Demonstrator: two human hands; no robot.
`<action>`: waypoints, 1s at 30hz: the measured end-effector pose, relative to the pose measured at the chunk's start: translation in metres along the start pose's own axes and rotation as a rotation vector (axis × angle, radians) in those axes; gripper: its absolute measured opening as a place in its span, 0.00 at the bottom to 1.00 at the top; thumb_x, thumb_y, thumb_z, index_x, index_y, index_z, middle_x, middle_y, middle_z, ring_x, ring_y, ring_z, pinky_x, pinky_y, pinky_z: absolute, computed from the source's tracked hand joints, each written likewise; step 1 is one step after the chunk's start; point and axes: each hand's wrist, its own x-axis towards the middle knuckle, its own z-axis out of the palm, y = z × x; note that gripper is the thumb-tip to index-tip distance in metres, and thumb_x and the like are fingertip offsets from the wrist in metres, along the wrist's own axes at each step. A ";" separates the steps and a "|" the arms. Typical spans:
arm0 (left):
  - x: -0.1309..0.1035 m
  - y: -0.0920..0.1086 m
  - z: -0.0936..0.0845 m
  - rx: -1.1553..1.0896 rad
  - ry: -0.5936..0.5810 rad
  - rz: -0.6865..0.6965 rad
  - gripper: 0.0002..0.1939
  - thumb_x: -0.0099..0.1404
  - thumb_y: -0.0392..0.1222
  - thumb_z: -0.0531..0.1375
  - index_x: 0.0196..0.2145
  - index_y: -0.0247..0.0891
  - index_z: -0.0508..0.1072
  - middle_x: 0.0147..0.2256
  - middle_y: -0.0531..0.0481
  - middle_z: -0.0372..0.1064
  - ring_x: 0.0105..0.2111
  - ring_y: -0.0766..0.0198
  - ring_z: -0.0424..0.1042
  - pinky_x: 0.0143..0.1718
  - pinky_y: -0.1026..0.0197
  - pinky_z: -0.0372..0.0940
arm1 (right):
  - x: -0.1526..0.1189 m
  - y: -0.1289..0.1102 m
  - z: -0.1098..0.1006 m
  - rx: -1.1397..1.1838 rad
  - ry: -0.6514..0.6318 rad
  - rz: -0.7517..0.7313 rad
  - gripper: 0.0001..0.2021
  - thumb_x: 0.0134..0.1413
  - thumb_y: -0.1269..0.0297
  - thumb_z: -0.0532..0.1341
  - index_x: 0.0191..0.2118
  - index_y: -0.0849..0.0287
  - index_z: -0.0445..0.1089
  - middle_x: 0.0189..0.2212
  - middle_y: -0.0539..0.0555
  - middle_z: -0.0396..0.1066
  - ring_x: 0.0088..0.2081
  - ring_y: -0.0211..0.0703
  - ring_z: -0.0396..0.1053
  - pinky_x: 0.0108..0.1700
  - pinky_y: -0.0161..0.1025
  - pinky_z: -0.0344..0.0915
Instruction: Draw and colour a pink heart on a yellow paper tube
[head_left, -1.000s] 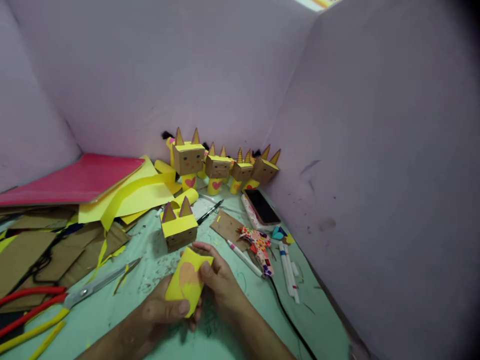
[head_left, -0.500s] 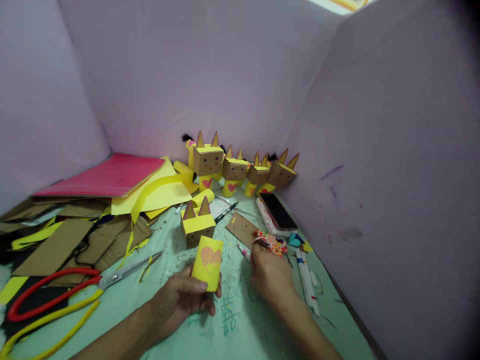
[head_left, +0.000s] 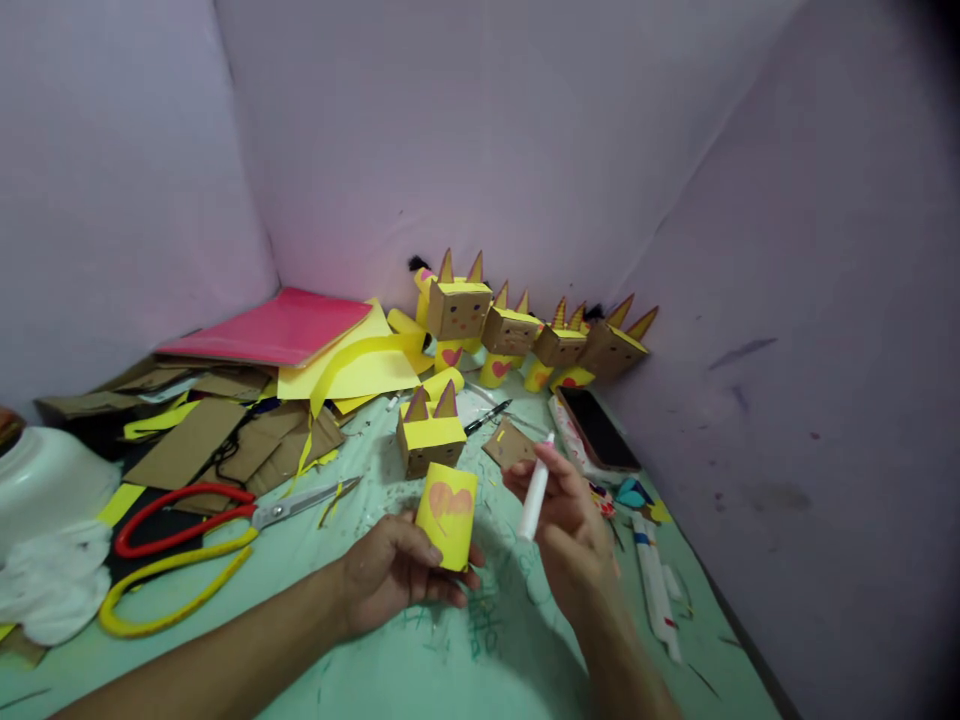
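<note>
A yellow paper tube (head_left: 448, 515) with an orange heart drawn on it is held upright in my left hand (head_left: 401, 572), thumb in front and fingers behind. To its right, my right hand (head_left: 574, 520) holds a white marker (head_left: 536, 492) between thumb and fingers, the marker's pinkish end pointing up. Just behind the tube sits a small cardboard box head (head_left: 431, 440) with a yellow top and two pointed ears. Beyond my right hand lies a piece of brown cardboard (head_left: 508, 443).
Red and yellow scissors (head_left: 255, 515) lie at left beside cardboard scraps (head_left: 184, 445) and a pink folder (head_left: 281, 328). Several box-headed figures (head_left: 459, 312) stand along the wall. A phone (head_left: 600, 428) and white markers (head_left: 658, 590) are at right.
My right hand has lifted the white marker off the table, away from the patterned piece. My left hand still holds the tube. The camera view has shifted left, showing a white object at the left edge.
</note>
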 end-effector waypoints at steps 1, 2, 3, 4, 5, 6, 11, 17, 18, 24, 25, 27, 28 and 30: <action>0.000 0.000 0.000 -0.002 -0.014 -0.006 0.23 0.41 0.28 0.55 0.40 0.26 0.69 0.32 0.37 0.73 0.30 0.54 0.74 0.31 0.56 0.65 | -0.003 0.005 0.001 -0.051 0.001 -0.010 0.24 0.41 0.70 0.64 0.48 0.51 0.65 0.40 0.52 0.71 0.46 0.48 0.67 0.47 0.46 0.62; -0.001 -0.001 0.000 -0.005 -0.034 -0.019 0.24 0.41 0.28 0.55 0.40 0.26 0.70 0.32 0.38 0.73 0.30 0.54 0.74 0.32 0.56 0.65 | -0.005 0.009 0.003 -0.101 0.005 -0.007 0.24 0.42 0.70 0.65 0.48 0.50 0.64 0.40 0.53 0.70 0.46 0.48 0.67 0.48 0.46 0.61; -0.001 -0.001 0.001 -0.006 -0.059 -0.035 0.24 0.41 0.28 0.55 0.40 0.27 0.70 0.32 0.38 0.74 0.30 0.55 0.74 0.32 0.57 0.65 | -0.008 0.013 0.005 -0.138 0.018 -0.002 0.22 0.42 0.69 0.65 0.46 0.51 0.64 0.41 0.53 0.70 0.47 0.47 0.66 0.48 0.45 0.61; -0.002 -0.002 0.001 0.000 -0.085 -0.052 0.25 0.40 0.27 0.55 0.40 0.27 0.70 0.31 0.39 0.74 0.30 0.55 0.74 0.31 0.57 0.65 | -0.010 0.017 0.009 -0.159 0.036 0.002 0.19 0.43 0.68 0.65 0.43 0.51 0.63 0.42 0.53 0.70 0.47 0.46 0.66 0.48 0.44 0.61; -0.002 -0.003 0.002 0.013 -0.107 -0.073 0.25 0.40 0.27 0.55 0.40 0.28 0.70 0.31 0.40 0.74 0.29 0.55 0.74 0.31 0.58 0.65 | -0.011 0.019 0.013 -0.169 0.047 0.005 0.16 0.44 0.66 0.65 0.41 0.51 0.62 0.44 0.53 0.69 0.48 0.46 0.65 0.48 0.43 0.61; -0.002 -0.004 0.003 0.029 -0.125 -0.096 0.25 0.39 0.26 0.55 0.39 0.29 0.71 0.29 0.41 0.74 0.28 0.56 0.74 0.30 0.58 0.65 | -0.013 0.021 0.017 -0.169 0.050 0.009 0.14 0.46 0.64 0.65 0.39 0.52 0.61 0.46 0.53 0.68 0.48 0.45 0.65 0.46 0.42 0.61; -0.001 -0.009 0.006 0.110 -0.151 -0.225 0.19 0.37 0.28 0.53 0.30 0.28 0.74 0.24 0.43 0.73 0.23 0.57 0.73 0.27 0.58 0.65 | -0.016 0.024 0.034 0.028 -0.002 0.124 0.14 0.53 0.49 0.57 0.36 0.53 0.57 0.42 0.54 0.72 0.44 0.46 0.69 0.40 0.40 0.63; 0.001 -0.013 0.008 0.126 -0.312 -0.471 0.16 0.35 0.34 0.51 0.22 0.25 0.74 0.19 0.42 0.68 0.18 0.60 0.67 0.24 0.58 0.63 | -0.019 0.024 0.034 0.149 -0.087 0.126 0.14 0.49 0.53 0.61 0.33 0.54 0.57 0.32 0.53 0.76 0.29 0.42 0.69 0.30 0.36 0.61; 0.000 -0.014 0.010 0.130 -0.313 -0.481 0.16 0.36 0.34 0.51 0.22 0.26 0.74 0.18 0.43 0.67 0.18 0.60 0.66 0.24 0.58 0.62 | -0.020 0.024 0.033 0.160 -0.102 0.118 0.14 0.49 0.53 0.61 0.33 0.54 0.58 0.29 0.52 0.75 0.26 0.40 0.68 0.27 0.34 0.60; -0.008 -0.029 0.019 0.314 -0.093 -0.042 0.29 0.38 0.34 0.65 0.42 0.35 0.68 0.31 0.49 0.68 0.26 0.62 0.68 0.26 0.62 0.63 | -0.019 0.026 0.027 0.009 0.042 0.057 0.13 0.48 0.57 0.63 0.28 0.56 0.58 0.17 0.45 0.66 0.19 0.34 0.61 0.20 0.30 0.55; -0.010 -0.031 0.020 0.397 -0.066 0.062 0.32 0.38 0.36 0.68 0.44 0.37 0.66 0.33 0.49 0.68 0.28 0.62 0.67 0.27 0.63 0.63 | -0.020 0.027 0.026 -0.045 0.084 0.048 0.13 0.48 0.57 0.63 0.28 0.56 0.58 0.17 0.46 0.66 0.19 0.34 0.61 0.20 0.30 0.56; -0.013 -0.036 0.020 0.545 -0.037 0.210 0.31 0.40 0.40 0.69 0.43 0.36 0.67 0.34 0.48 0.67 0.31 0.62 0.66 0.30 0.64 0.62 | -0.021 0.031 0.024 -0.119 0.116 0.024 0.12 0.49 0.56 0.62 0.28 0.56 0.59 0.17 0.47 0.66 0.18 0.34 0.60 0.19 0.29 0.55; -0.013 -0.038 0.020 0.590 -0.031 0.237 0.28 0.42 0.44 0.69 0.42 0.35 0.67 0.34 0.48 0.67 0.30 0.62 0.66 0.30 0.64 0.62 | -0.022 0.033 0.023 -0.144 0.119 0.010 0.12 0.50 0.57 0.62 0.29 0.57 0.59 0.17 0.47 0.66 0.18 0.34 0.59 0.18 0.29 0.55; -0.012 -0.041 0.019 0.622 -0.015 0.213 0.26 0.47 0.50 0.66 0.41 0.33 0.67 0.29 0.49 0.65 0.26 0.64 0.65 0.27 0.64 0.61 | -0.023 0.037 0.023 -0.179 0.131 -0.019 0.12 0.51 0.57 0.61 0.28 0.57 0.59 0.16 0.47 0.66 0.17 0.34 0.59 0.17 0.29 0.55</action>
